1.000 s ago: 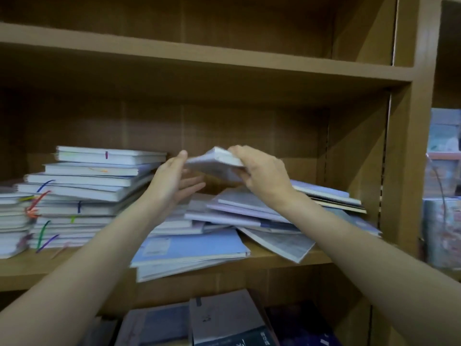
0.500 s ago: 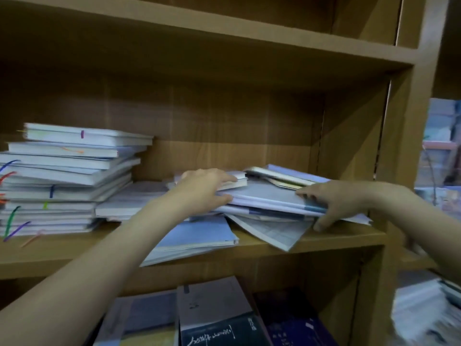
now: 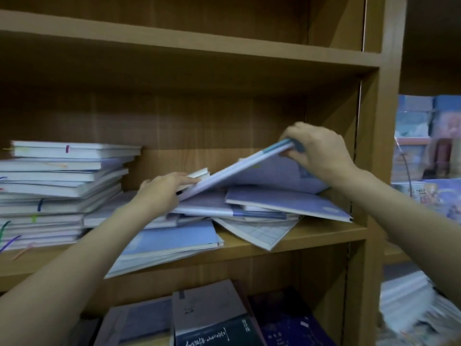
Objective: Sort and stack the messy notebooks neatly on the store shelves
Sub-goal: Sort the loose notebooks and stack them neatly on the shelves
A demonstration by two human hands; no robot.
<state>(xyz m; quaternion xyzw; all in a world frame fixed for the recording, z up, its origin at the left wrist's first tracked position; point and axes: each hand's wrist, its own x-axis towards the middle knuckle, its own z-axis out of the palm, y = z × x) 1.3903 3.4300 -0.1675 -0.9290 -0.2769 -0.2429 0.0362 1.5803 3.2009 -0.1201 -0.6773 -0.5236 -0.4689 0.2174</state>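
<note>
A messy heap of pale blue and lilac notebooks [image 3: 282,203] lies on the middle wooden shelf [image 3: 314,233]. My right hand [image 3: 321,153] grips the raised right edge of a large lilac notebook [image 3: 262,171], which tilts up steeply from the heap. My left hand [image 3: 162,189] reaches flat into the pile at that notebook's low left end, fingers straight and touching a small white notebook [image 3: 199,174]. A tall stack of notebooks with coloured ribbons [image 3: 62,188] stands at the left. One light blue notebook [image 3: 172,240] overhangs the shelf's front edge.
The shelf's right wall [image 3: 366,158] stands close beside my right hand, and another shelf board [image 3: 199,46] runs overhead. The lower shelf holds dark books [image 3: 212,318]. Blurred merchandise [image 3: 429,146] fills the neighbouring unit at right.
My right hand took hold of the big notebook's right edge and lifted it from flat to a steep tilt. My left hand slid slightly right under its low end.
</note>
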